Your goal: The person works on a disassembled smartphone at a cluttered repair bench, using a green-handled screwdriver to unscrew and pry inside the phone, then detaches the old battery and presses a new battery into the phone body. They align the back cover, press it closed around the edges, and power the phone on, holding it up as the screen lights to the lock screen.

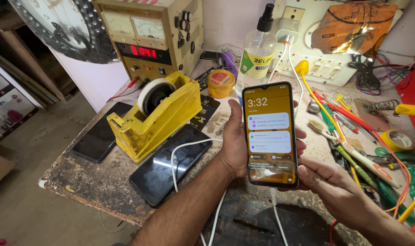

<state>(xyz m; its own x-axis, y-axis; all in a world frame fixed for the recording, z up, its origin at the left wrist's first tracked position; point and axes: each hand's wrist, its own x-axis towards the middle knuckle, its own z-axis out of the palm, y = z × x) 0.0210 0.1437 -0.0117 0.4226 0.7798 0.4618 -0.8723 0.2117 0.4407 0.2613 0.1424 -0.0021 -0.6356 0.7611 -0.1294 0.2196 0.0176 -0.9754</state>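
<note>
Head-camera view, looking down on a cluttered repair bench: the left hand (237, 148) is wrapped around a smartphone (270, 134), thumb along its left edge and fingertips showing past the right edge, holding it upright above the bench with its orange lock screen lit and facing the camera. The right hand (333, 187) comes in from the lower right, loosely curled and gripping nothing, its thumb resting at the phone's lower right corner. A white cable (277, 214) runs down from the phone's bottom edge. Just left of the left forearm, a dark phone (164, 168) lies flat on the scarred tabletop (89, 180) with a second white cord (182, 150) looping over it. Beyond it stands a yellow tape dispenser (155, 116), and further left lies another black phone (100, 134). At the back sit a beige bench power supply (148, 38) with a red digital readout, a small yellow jar (220, 83) and a clear spray bottle (258, 52). To the right, screwdrivers, tweezers and a brush (353, 141) lie strewn beside a roll of yellow tape (397, 140).
</note>
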